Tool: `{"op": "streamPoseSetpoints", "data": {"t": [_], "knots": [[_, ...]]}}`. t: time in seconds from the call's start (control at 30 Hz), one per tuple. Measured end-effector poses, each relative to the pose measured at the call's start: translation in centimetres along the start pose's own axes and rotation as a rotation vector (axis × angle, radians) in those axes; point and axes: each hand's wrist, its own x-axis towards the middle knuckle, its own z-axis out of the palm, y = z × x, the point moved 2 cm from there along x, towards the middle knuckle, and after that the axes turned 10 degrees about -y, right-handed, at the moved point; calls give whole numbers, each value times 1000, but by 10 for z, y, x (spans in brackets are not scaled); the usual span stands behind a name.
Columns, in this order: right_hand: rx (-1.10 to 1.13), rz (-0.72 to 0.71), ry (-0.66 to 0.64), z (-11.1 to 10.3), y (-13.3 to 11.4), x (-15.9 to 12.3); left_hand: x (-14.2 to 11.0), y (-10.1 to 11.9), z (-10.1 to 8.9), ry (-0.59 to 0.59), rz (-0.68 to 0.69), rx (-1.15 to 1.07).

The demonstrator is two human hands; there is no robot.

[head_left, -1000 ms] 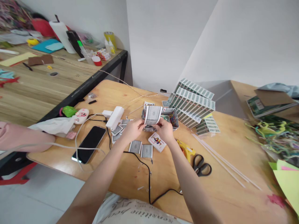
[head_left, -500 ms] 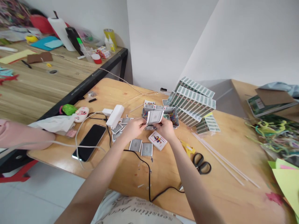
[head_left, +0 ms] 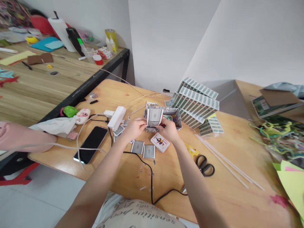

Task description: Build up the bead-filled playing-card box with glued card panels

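tilted half a second ago, the grey-backed card [head_left: 155, 117] has swung straighter, held above the table [head_left: 228, 202] before the left part of an open, card-patterned box [head_left: 179, 119]; whether the two touch, i can't tell. fingers of the left hand [head_left: 133, 129] pinch its lower left edge, those of the right hand [head_left: 169, 129] its lower right. near the hands lie a joker-topped deck [head_left: 160, 142] and two patterned cards [head_left: 149, 151]; scissors [head_left: 204, 166] rest to the right, a phone [head_left: 92, 144] to the left.

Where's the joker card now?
In the head view, the joker card lies face up, just below the right hand, up-left of the black scissors.
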Motion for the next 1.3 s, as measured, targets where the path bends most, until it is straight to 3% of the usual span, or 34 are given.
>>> {"op": "streamPoseSetpoints", "data": {"t": [0.3,0.6,1.13,1.3], "knots": [[-33,56,20,2,-2,3,0,-3,1,-13,-8,-73],[89,57,-36,-1,0,6,2,-7,1,-34,-152,-40],[93,87,-3,-2,-3,13,0,-2,3,40,-98,-101],[83,109,-24,-2,-3,15,6,-6,-2,130,-58,-51]]}}
